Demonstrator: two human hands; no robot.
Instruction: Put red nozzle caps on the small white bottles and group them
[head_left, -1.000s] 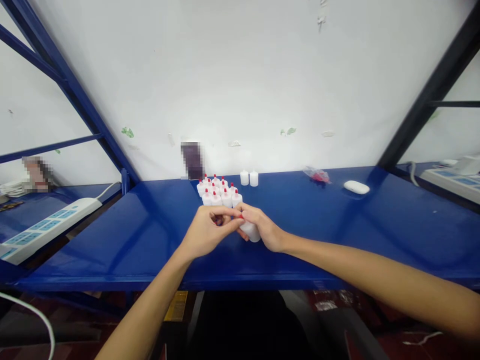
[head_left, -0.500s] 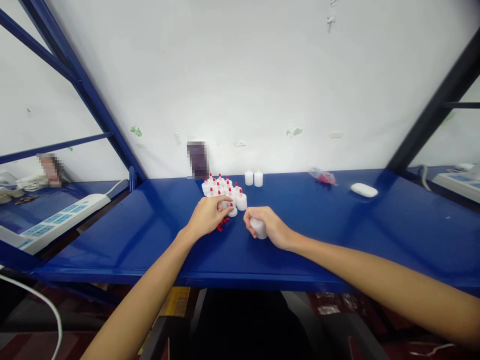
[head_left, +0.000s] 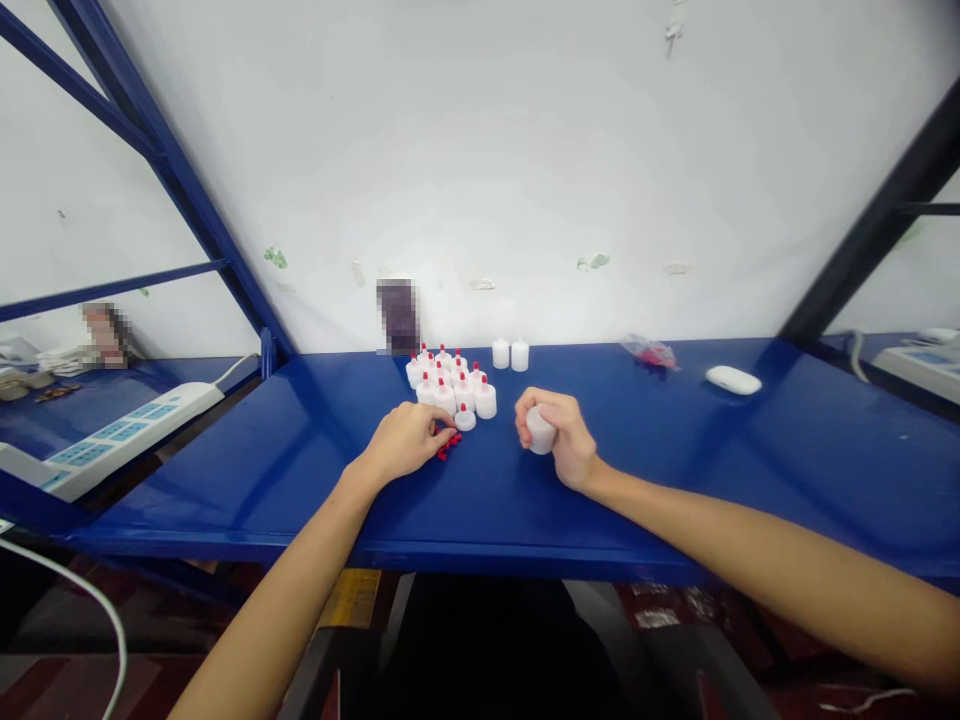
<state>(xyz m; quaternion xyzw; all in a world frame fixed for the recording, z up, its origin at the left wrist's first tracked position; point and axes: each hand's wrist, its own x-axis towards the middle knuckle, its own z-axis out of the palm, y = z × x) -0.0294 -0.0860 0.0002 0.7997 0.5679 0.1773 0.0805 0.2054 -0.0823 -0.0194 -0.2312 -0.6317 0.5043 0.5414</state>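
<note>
My right hand (head_left: 568,440) is wrapped round a white plastic bottle (head_left: 540,430), held tilted just above the blue table. My left hand (head_left: 401,442) is bent low over a small pile of red caps (head_left: 448,447), thumb and forefinger pinched close together at its edge; whatever is between the fingertips cannot be made out. Just beyond those fingers sits a short white lid with a red tip (head_left: 465,418). Behind it several white bottles with red caps (head_left: 442,394) stand upright in a tight group.
Two white bottles without red caps (head_left: 510,355) stand by the wall. A clear bag with red pieces (head_left: 651,352) and a white oval case (head_left: 733,380) lie to the right. A blurred dark object (head_left: 398,316) leans on the wall. A power strip (head_left: 139,437) lies left, beyond the blue frame.
My left hand has drawn back from the red-tipped lid to the red caps. My right hand has moved right and up with the bottle, turning it.
</note>
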